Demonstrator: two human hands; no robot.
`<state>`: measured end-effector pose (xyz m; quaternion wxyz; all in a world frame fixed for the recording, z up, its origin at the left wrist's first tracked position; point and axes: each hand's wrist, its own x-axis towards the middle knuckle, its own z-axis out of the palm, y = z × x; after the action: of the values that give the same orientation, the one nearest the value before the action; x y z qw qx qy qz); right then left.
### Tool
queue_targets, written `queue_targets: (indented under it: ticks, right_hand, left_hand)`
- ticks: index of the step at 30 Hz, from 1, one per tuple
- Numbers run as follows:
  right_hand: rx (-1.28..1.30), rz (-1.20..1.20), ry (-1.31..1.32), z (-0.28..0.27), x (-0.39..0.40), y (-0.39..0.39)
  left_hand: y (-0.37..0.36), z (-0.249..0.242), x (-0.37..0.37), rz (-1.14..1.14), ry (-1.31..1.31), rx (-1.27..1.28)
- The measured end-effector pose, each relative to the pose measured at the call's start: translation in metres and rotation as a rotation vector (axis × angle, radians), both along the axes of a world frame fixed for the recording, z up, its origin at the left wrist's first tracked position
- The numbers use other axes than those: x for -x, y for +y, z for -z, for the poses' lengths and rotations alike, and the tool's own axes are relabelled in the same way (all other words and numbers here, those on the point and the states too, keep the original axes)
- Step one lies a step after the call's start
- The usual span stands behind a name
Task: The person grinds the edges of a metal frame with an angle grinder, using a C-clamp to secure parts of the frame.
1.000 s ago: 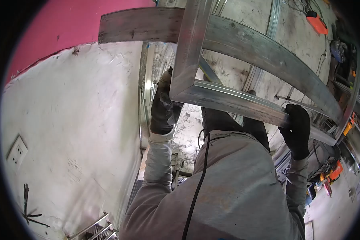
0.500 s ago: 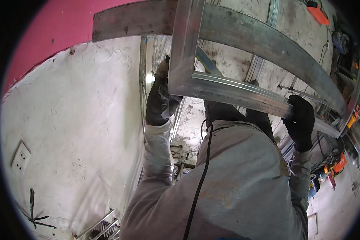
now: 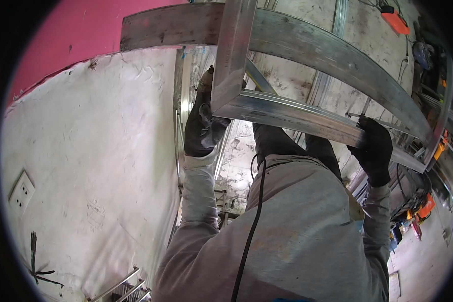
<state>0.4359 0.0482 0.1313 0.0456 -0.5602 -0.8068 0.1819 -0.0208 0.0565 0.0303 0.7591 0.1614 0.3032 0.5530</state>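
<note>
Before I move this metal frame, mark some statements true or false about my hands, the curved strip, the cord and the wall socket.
1. The right hand is clear of the metal frame. False: it grips the frame's lower bar.
2. The left hand is by the frame's mitred corner. True.
3. The curved metal strip is bright orange. False: it is grey.
4. A black cord lies over the grey top. True.
5. The wall socket is on the person's right. False: it is on the left.
</note>
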Motion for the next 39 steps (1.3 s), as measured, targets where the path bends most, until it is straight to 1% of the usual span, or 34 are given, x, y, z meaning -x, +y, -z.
queue_targets:
  ticks: [2,4,6,8,9,11,12,14,15,16,18,20,21,23,25,26,28,29,30,32,33,35,36,38,39]
  right_hand:
    - [0.003,0.004,-0.005,-0.001,0.001,-0.001]
    - [-0.002,0.005,-0.009,0.000,0.001,-0.001]
    - [-0.062,-0.009,0.007,0.003,0.000,-0.003]
    - [-0.065,-0.012,-0.005,0.002,0.000,-0.002]
    - [-0.060,-0.017,-0.013,0.001,0.000,-0.002]
    - [-0.064,-0.017,-0.002,0.001,0.000,-0.002]
    - [-0.061,-0.015,0.009,0.001,0.000,-0.002]
    - [-0.062,-0.010,0.020,0.002,-0.001,-0.003]
    - [-0.058,-0.003,0.030,0.002,-0.001,-0.003]
    - [-0.069,-0.001,0.029,0.002,0.000,-0.003]
    - [-0.068,0.002,0.020,0.001,0.002,-0.002]
    - [-0.082,-0.005,0.032,-0.001,0.004,0.000]
    - [-0.084,-0.019,0.047,-0.003,0.004,0.001]
    - [-0.083,-0.019,0.025,-0.002,0.004,0.001]
    - [-0.074,-0.013,0.010,0.000,0.005,-0.001]
    - [-0.068,-0.011,0.002,0.001,0.004,-0.001]
    - [-0.057,-0.002,-0.008,0.000,0.003,-0.001]
    - [-0.066,-0.011,0.020,-0.001,0.003,0.000]
    - [-0.077,-0.023,0.050,0.000,0.004,0.001]
    - [-0.075,-0.024,0.051,0.002,0.003,-0.001]
    - [-0.079,-0.024,0.047,0.002,0.002,-0.001]
    - [-0.088,-0.034,0.035,0.002,0.001,-0.001]
    - [-0.097,-0.045,0.020,0.002,0.001,0.000]
    - [-0.090,-0.043,0.035,0.002,0.000,0.000]
    - [-0.088,-0.042,0.047,0.002,-0.001,-0.001]
  left_hand:
    - [0.002,-0.010,-0.004,-0.014,0.019,-0.001]
    - [-0.006,0.009,0.006,-0.005,-0.007,-0.012]
    - [-0.004,0.012,0.009,0.005,-0.035,-0.025]
    - [-0.003,0.009,0.009,0.031,0.043,0.010]
    - [-0.002,0.006,0.005,0.031,0.042,0.005]
    - [0.000,0.001,-0.003,-0.058,0.045,-0.005]
    - [-0.001,0.003,-0.001,-0.061,0.047,-0.009]
    - [-0.004,0.014,0.007,-0.010,-0.059,-0.080]
    - [-0.007,0.017,0.010,-0.009,-0.058,-0.090]
    - [-0.011,0.019,0.013,-0.025,0.119,-0.015]
    - [-0.003,0.015,0.016,-0.040,0.295,0.050]
    - [0.015,0.009,0.018,-0.047,0.066,-0.162]
    - [0.025,0.000,0.012,-0.043,0.065,-0.168]
    - [0.039,-0.018,-0.004,-0.027,0.233,-0.049]
    - [0.039,-0.015,-0.007,0.025,0.389,-0.150]
    - [0.035,0.009,-0.003,-0.086,0.771,-0.375]
    - [0.014,0.048,0.016,-0.066,0.663,-0.420]
    - [0.011,0.051,0.020,-0.054,0.608,-0.440]
    - [0.008,0.054,0.022,-0.077,0.530,-0.289]
    - [0.007,0.049,0.026,-0.101,0.455,-0.136]
    - [0.011,0.041,0.025,-0.049,0.578,-0.146]
    - [0.012,0.038,0.024,0.008,0.701,-0.153]
    - [0.011,0.038,0.024,-0.031,0.842,-0.259]
    - [0.010,0.033,0.021,-0.063,0.984,-0.361]
    - [0.013,0.026,0.018,-0.020,1.162,-0.395]
